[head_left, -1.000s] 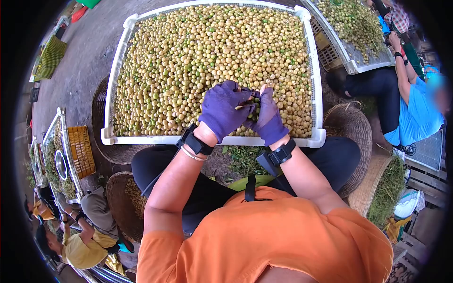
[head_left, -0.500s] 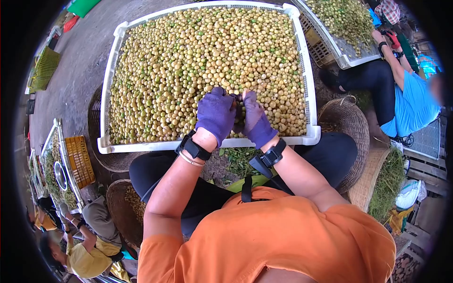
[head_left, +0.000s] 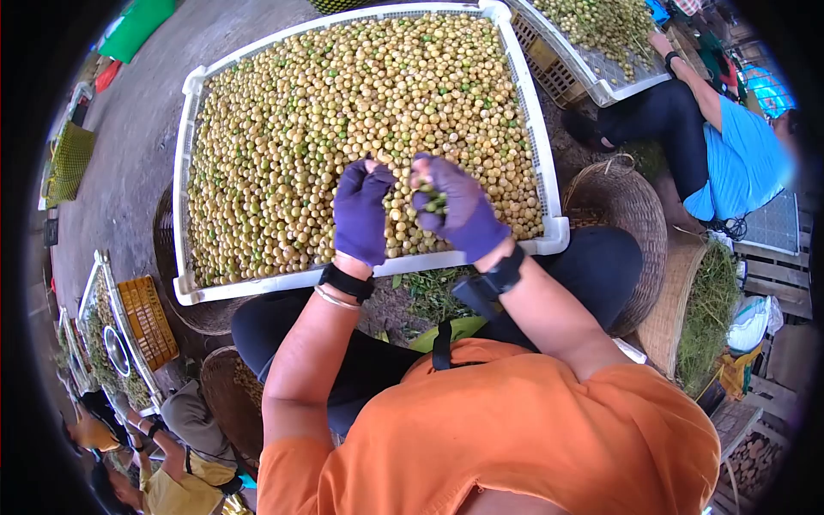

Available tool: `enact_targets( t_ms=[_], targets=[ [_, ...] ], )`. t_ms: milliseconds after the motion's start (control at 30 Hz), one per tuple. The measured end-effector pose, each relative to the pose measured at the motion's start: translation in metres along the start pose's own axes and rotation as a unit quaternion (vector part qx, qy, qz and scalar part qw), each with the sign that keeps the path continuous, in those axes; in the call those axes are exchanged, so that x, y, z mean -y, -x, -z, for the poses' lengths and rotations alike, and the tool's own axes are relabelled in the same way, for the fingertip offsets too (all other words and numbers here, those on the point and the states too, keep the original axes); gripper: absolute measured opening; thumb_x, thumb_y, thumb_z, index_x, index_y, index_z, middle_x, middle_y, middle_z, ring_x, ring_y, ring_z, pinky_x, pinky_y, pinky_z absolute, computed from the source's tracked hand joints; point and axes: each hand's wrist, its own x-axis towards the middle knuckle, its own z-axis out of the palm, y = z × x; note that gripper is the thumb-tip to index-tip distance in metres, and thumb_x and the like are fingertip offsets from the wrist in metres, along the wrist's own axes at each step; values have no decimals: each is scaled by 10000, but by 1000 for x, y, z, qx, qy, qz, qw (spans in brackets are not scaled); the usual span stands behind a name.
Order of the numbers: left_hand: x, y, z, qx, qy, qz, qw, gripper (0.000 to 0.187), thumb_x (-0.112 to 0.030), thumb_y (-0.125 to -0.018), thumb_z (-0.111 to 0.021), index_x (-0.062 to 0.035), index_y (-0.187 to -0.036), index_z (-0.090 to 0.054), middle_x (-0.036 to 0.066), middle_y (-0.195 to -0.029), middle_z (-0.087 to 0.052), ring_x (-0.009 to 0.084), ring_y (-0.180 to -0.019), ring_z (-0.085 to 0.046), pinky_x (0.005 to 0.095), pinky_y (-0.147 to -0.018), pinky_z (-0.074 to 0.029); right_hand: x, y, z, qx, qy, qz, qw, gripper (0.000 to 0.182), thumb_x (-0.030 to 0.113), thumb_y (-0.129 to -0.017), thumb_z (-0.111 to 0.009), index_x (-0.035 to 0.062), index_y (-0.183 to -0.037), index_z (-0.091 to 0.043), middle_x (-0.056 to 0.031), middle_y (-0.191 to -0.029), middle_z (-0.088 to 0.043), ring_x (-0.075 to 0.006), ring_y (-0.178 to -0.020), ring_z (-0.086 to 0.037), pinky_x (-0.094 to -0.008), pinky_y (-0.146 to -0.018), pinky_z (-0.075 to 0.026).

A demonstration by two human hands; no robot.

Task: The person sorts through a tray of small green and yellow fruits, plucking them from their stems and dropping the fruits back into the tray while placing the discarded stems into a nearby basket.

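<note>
A white-rimmed tray point(head_left: 550, 246) full of small round yellow-green fruits point(head_left: 343, 112) lies in front of me. Over its near part is my left hand point(head_left: 362, 210), in a purple glove with bare fingertips, fingers curled; what it holds, if anything, is hidden. To its right, my right hand point(head_left: 459, 209) wears a matching glove and closes around several small green fruits point(head_left: 434, 204), slightly blurred. A gap with fruits beneath separates the two hands.
Woven baskets point(head_left: 631, 206) stand beside my knees. A second tray point(head_left: 631, 87) is at the upper right, by a person in blue point(head_left: 747, 163). People in yellow point(head_left: 172, 489) sit at lower left, near a yellow crate point(head_left: 148, 322).
My hands have moved apart from each other. Green fruits now show in my right hand. The tray appears shifted slightly left and tilted in view.
</note>
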Motion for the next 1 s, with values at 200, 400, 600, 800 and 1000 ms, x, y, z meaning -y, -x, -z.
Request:
enact_targets(
  t_ms=[200,400,600,800,1000],
  targets=[
    [14,-30,22,61,-569,-162,804,178,-60,-784,-640,-73,-958,-678,168,-1010,-621,347,-899,-618,402,-798,-493,174,85,60,54,16,166,985,233,310,-919,-561,104,-1021,-522,-7,-781,-552,-61,-487,-450,-200,-341,-340],
    [42,-21,-38,160,-596,-182,766,189,-130,-769,-673,-89,-952,-691,156,-980,-650,333,-904,-627,403,-795,-502,261,182,219,-400,298,300,813,224,305,-939,-550,81,-927,-552,-23,-757,-547,-87,-553,-494,-220,-398,-364],
    [59,-26,-110,196,-665,-234,681,472,-280,-800,-674,-129,-1234,-570,153,-1210,-565,331,-1064,-571,419,-906,-465,213,204,405,-520,223,55,823,300,366,-900,-573,70,-905,-616,-67,-778,-623,-157,-609,-576,-290,-493,-441],
    [84,-31,-130,280,-719,-237,590,512,-361,-833,-623,-124,-1278,-535,120,-1294,-489,294,-1239,-432,483,-1068,-317,254,187,521,-420,685,150,576,369,381,-946,-524,54,-1066,-645,-77,-924,-657,-128,-786,-602,-257,-624,-474],
    [69,-14,-98,350,-674,-231,608,408,-359,-851,-607,-109,-1174,-611,110,-1222,-544,281,-1166,-492,440,-990,-399,259,151,120,-209,481,232,819,472,342,-952,-528,24,-1302,-507,-89,-1162,-622,-161,-932,-620,-268,-714,-517]
  ],
)
